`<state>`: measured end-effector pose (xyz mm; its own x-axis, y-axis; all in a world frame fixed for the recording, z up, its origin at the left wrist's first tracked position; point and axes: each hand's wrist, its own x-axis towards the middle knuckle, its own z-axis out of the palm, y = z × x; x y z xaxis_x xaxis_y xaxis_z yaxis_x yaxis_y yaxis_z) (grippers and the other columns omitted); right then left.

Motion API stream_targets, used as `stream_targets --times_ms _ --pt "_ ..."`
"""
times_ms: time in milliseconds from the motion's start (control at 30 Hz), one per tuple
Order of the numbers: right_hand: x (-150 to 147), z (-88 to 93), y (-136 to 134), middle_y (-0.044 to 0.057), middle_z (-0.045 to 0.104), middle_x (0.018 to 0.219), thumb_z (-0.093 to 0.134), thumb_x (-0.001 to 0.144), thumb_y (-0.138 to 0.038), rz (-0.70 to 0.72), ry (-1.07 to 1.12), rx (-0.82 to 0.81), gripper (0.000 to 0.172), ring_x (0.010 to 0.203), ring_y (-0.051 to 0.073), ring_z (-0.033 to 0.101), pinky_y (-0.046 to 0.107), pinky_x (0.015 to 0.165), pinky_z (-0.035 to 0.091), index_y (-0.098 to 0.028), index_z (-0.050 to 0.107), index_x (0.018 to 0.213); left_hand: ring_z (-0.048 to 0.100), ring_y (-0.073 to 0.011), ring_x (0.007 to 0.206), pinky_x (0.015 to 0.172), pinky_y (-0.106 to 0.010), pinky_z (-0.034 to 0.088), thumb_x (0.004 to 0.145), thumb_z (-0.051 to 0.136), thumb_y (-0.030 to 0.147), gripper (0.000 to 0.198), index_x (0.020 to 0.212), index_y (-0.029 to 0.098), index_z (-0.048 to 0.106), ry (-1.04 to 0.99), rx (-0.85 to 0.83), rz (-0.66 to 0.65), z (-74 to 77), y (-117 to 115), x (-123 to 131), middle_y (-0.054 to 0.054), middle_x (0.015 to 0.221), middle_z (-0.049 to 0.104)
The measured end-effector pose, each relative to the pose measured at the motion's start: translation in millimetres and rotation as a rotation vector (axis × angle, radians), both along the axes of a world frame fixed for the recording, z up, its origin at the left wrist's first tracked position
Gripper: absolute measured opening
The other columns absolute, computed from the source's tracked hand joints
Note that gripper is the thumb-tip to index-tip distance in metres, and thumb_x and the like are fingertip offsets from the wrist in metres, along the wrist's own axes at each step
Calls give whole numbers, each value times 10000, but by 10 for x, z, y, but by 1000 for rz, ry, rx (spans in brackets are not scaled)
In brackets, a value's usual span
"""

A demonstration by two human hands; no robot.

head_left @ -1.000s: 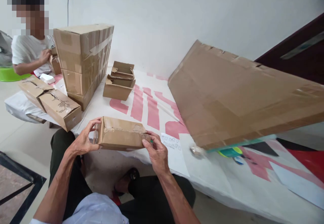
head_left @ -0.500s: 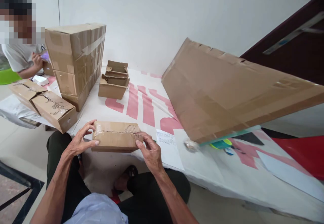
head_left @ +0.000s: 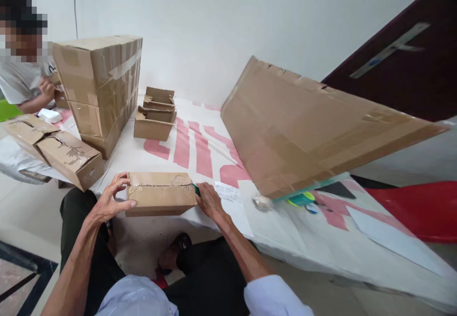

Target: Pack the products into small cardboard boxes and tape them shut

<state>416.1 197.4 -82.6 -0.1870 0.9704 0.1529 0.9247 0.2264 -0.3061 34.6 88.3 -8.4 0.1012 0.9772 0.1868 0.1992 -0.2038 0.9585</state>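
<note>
Moved since half a second ago: right hand [head_left: 210, 201], off the front of the small brown box [head_left: 160, 194] and now bent round a green thing [head_left: 196, 190] at its 3 o'clock end. Also slid toward 9 o'clock in view: both hands, box and table [head_left: 303, 244]. Box now at 8 o'clock in view, by the table's near edge; cannot tell if resting there or held just above.

With that box as clock middle: at 9, left hand [head_left: 114, 199], thumb and fingers spread wide, thumb on the near corner, fingertips by the far one. At 3, right fingers curled round the green thing, tips hidden. At 12, two open boxes [head_left: 153, 128], one behind the other. At 11, tall pile of taped boxes [head_left: 103, 83]. Between 9 and 10, two shut boxes [head_left: 76, 156]. At 10, another person [head_left: 17, 80] in a pale top. At 2, big leaning cardboard [head_left: 310, 130]. At 3, past the right hand, white paper [head_left: 235, 216] with writing, then a small crinkly lump [head_left: 263, 202].
</note>
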Motion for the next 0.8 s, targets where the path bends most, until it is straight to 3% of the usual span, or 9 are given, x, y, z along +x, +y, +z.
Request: stream_targets --times_ms 100,167,233,333,400,467,567,667,800 --pt "-47 -69 30 130 690 1151 572 984 -158 -10 -223 -98 136 1086 272 627 348 892 464 -189 667 1076 479 -378 1495 1198 -530 454 741 922 530 566 1193 252 724 5 -21 7 1 -12 11 -151 1562 494" --pt "-56 -25 46 121 682 1150 518 1005 -154 -16 -211 -79 176 1051 256 628 334 855 462 -193 661 1099 452 -387 1519 1205 -540 443 747 915 532 573 1215 259 729 12 -28 5 15 -18 14 -153 1592 473" --pt "-31 124 77 118 682 1126 468 1017 -192 -77 -60 6 239 989 254 631 337 800 474 -187 663 1155 423 -392 1547 1212 -546 434 758 907 522 571 1236 265 729 16 -26 -7 27 -20 16 -154 1632 445" --pt "-26 563 81 106 701 1015 443 1032 -301 -103 331 186 325 899 258 649 359 763 514 -160 691 1189 412 -395 1563 1207 -544 442 761 901 509 585 1263 267 724 9 -26 -22 26 -15 22 -154 1671 428" --pt "-128 942 -1 76 732 958 467 1059 -401 74 517 187 369 818 234 664 353 740 538 -175 729 1188 432 -393 1551 1197 -542 452 766 894 509 587 1273 266 723 12 -30 -17 17 -10 30 -154 1671 441" --pt "-330 1300 -143 55 775 952 527 1063 -429 333 568 60 361 776 210 691 331 720 557 -209 773 1208 459 -390 1531 1182 -541 466 770 890 509 593 1285 266 724 24 -28 -9 8 -10 41 -153 1662 460" --pt "-709 1657 -345 67 828 1094 606 1046 -358 659 498 -45 291 942 222 761 341 862 593 -241 812 1215 496 -381 1502 1167 -532 487 771 889 510 595 1290 266 728 28 -17 -1 2 -22 57 -148 1649 481" --pt "-976 1771 -403 68 842 1127 594 1056 -307 802 396 -61 283 1006 222 780 345 921 594 -256 825 1212 498 -370 1505 1177 -520 483 772 891 490 588 1294 274 730 20 -7 -5 -3 -39 65 -138 1643 485" --pt "-1077 1779 -336 65 846 1116 582 1069 -285 851 295 -38 283 987 210 779 323 893 583 -250 827 1207 487 -366 1511 1183 -523 473 772 894 472 605 1323 287 726 17 7 -20 -5 -51 68 -128 1622 498"
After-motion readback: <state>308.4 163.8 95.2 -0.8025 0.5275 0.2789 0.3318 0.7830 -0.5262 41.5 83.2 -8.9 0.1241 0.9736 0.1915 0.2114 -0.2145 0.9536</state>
